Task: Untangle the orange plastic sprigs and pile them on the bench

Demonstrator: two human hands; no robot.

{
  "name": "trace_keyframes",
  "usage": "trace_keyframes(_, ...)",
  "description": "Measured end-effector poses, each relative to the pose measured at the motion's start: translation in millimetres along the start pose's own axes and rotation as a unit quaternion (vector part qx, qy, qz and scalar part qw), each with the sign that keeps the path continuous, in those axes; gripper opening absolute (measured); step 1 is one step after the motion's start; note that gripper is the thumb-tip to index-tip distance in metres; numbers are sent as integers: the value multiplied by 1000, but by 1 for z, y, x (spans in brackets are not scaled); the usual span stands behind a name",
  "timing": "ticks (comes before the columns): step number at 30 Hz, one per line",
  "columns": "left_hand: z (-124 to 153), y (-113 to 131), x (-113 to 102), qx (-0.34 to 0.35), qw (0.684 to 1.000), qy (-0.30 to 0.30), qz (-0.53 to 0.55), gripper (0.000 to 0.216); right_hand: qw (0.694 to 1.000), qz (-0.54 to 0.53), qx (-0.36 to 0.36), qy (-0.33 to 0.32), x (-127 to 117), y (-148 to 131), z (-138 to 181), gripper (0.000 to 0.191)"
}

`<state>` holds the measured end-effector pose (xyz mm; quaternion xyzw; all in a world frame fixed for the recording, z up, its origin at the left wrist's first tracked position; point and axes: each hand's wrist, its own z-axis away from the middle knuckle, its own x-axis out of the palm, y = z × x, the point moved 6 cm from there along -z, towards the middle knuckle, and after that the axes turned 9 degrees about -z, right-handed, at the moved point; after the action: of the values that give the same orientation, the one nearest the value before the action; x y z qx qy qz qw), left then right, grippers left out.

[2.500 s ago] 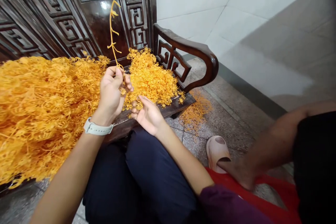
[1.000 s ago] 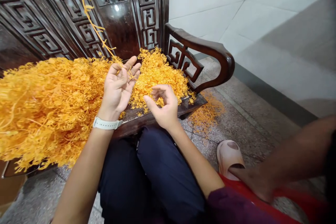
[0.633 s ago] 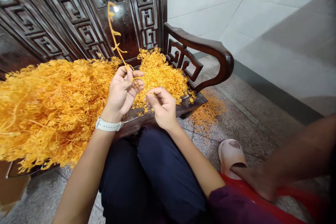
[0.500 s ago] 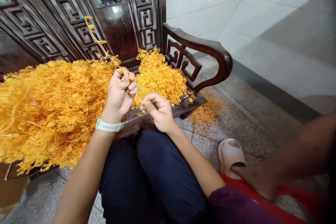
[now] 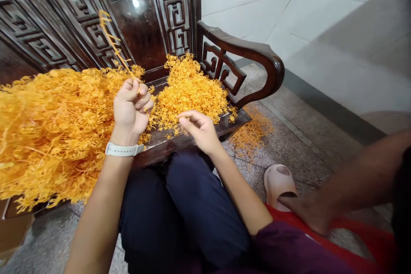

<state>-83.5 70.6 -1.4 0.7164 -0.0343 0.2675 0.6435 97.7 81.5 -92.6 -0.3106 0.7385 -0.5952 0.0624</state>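
Observation:
My left hand (image 5: 130,109), with a pale watch strap on its wrist, is closed around a thin orange plastic stem (image 5: 113,44). The stem rises up and to the left, with short side stubs along it. To the right, my right hand (image 5: 203,132) has its thumb and index finger pinched close together; whatever lies between the tips is too small to name. Just beyond it is a pile of small orange spidery pieces (image 5: 192,94) on the wooden bench seat (image 5: 154,139). A large heap of orange plastic sprays (image 5: 61,124) spreads beside my left hand.
A carved dark armrest (image 5: 272,64) closes off the bench's right end. Thin orange stems (image 5: 253,132) lie scattered on the floor below it. Another person's leg (image 5: 359,180) and a pink slipper (image 5: 279,184) are at the right, near a red plastic object (image 5: 359,231).
My left hand has moved left with the stem, away from my right hand. My right hand has shifted slightly right, so the gap between them is wider.

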Motion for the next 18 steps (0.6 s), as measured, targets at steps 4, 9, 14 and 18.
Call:
trace_keyframes(4, 5, -1, 1, -32, 999, -22, -12, 25, 948, 305, 92, 17, -52, 45, -3, 23)
trace_keyframes(9, 5, 0, 2, -36, 997, -61, -7, 31, 887, 425, 166, -74, -63, 88, 10, 1)
trace_keyframes(14, 7, -2, 5, -31, 995, -85, -29, 26, 869, 465, 144, -86, -44, 93, -6, 28)
trace_keyframes(18, 9, -3, 6, -33, 994, -90, -46, 24, 885, 445, 106, -84, -38, 79, -10, 38)
